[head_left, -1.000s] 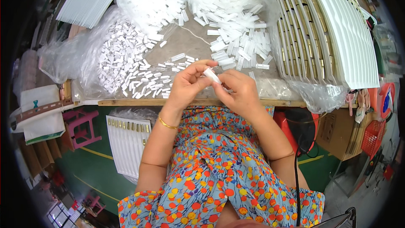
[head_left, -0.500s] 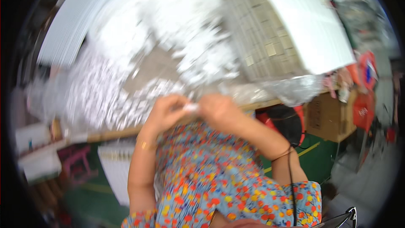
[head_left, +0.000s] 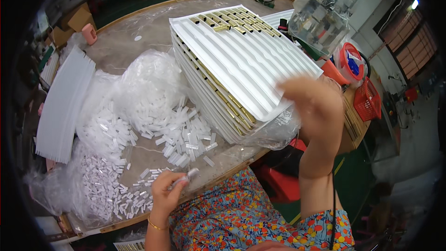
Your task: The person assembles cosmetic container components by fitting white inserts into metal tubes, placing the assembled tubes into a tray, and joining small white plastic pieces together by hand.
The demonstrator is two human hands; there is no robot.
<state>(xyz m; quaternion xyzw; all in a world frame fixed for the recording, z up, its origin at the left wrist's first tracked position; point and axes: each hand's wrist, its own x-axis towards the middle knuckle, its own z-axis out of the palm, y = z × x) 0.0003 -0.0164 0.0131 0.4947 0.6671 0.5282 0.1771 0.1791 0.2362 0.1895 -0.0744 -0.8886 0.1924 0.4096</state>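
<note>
My left hand (head_left: 168, 190) is over the table's front edge, its thumb and fingers closed on a small clear and white plastic tube (head_left: 192, 174). Raised and smeared by motion, my right hand (head_left: 312, 96) is over the near right corner of a stack of white ribbed trays (head_left: 260, 79). I cannot make out its fingers or whether anything is in them. Gold tubes with black ends (head_left: 232, 21) lie in the grooves at the far side of the top tray. More gold tubes show between the layers below.
Loose clear pieces (head_left: 188, 142) spill from a plastic bag (head_left: 151, 74) left of the trays. Small whitish pieces (head_left: 100, 183) are heaped at the near left. White ribbed sheets (head_left: 62, 104) stand at the left. A red basket (head_left: 367, 100) sits beyond my right arm.
My hands were together at the table edge around a small white piece. Now my right hand has swung up and right over the trays; the left stays low with the tube. The view has shifted.
</note>
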